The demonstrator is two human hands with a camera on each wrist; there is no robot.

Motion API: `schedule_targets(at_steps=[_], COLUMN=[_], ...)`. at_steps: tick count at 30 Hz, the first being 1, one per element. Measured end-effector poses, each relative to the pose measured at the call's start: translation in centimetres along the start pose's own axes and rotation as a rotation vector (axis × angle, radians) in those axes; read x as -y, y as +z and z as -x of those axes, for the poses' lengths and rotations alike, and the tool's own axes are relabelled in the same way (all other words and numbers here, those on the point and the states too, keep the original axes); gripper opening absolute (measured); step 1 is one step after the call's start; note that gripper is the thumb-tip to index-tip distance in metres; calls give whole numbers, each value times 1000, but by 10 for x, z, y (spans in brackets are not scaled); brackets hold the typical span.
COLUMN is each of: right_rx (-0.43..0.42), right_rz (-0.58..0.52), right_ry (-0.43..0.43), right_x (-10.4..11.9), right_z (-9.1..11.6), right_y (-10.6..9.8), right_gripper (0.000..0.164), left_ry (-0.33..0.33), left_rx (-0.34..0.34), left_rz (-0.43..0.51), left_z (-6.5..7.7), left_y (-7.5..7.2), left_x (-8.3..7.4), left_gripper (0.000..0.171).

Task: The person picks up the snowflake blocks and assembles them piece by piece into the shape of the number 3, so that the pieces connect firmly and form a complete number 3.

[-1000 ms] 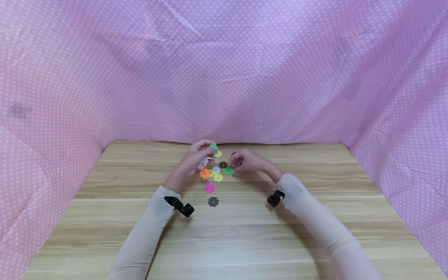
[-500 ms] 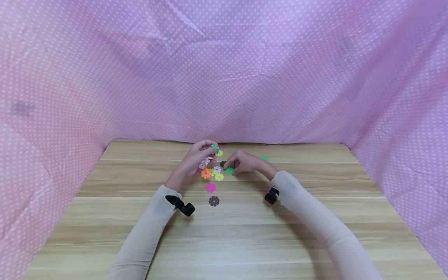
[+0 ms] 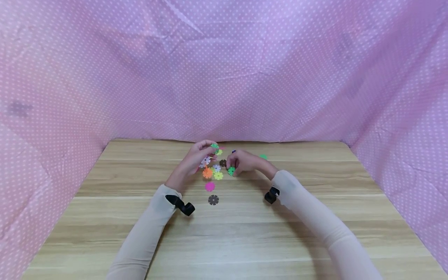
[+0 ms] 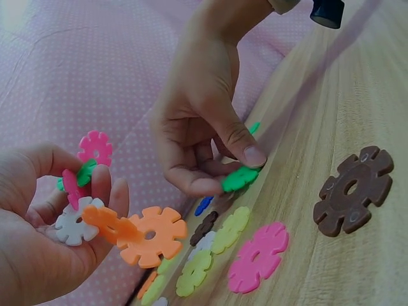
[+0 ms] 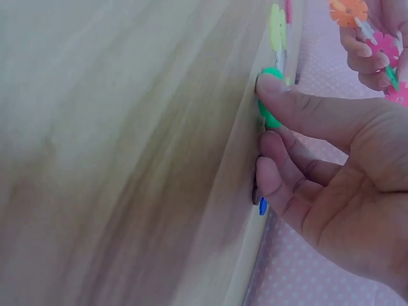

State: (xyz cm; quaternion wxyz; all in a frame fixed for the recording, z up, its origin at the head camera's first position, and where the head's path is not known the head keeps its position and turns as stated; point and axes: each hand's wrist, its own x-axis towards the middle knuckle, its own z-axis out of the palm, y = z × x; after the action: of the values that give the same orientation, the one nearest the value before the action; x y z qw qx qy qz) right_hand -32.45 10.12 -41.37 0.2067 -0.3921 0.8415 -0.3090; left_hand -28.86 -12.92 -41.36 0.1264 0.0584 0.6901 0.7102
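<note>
My left hand [image 3: 196, 156] holds a chain of slotted snowflake discs joined edge to edge. In the left wrist view the chain shows an orange disc [image 4: 152, 236] at its near end, a second orange disc, then a white disc [image 4: 76, 224], pink, green, and a pink disc [image 4: 95, 148] at the far end. My right hand [image 3: 245, 161] pinches a loose green disc [image 4: 241, 179] between thumb and fingers, low over the table. A brown disc [image 3: 223, 163] and a blue disc [image 4: 204, 205] lie close by those fingers.
Several loose discs lie on the wooden table [image 3: 224, 241]: a yellow disc [image 3: 218, 176], a pink disc [image 3: 210, 186] and a dark brown disc [image 3: 213, 200] nearest me. Another green disc [image 3: 263, 156] lies beyond my right wrist. A pink dotted cloth [image 3: 224, 77] hangs around the table.
My right hand has shifted slightly left and taken hold of the green disc, tilting it up from flat. Another green disc has come into view behind the right wrist. The left hand has barely moved.
</note>
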Motion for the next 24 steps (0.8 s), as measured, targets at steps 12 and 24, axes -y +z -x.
schedule_targets(at_steps=[12, 24], right_rx=[-291, -525], right_rz=[-198, -451], right_ry=[37, 106], right_x=[3, 17], right_z=[6, 12], right_y=[-4, -14], right_gripper=[15, 27], left_ry=[-47, -36], left_rx=[-28, -20], left_rz=[22, 23], left_z=[0, 1], left_y=[1, -1], left_x=[0, -1], left_gripper=[17, 20])
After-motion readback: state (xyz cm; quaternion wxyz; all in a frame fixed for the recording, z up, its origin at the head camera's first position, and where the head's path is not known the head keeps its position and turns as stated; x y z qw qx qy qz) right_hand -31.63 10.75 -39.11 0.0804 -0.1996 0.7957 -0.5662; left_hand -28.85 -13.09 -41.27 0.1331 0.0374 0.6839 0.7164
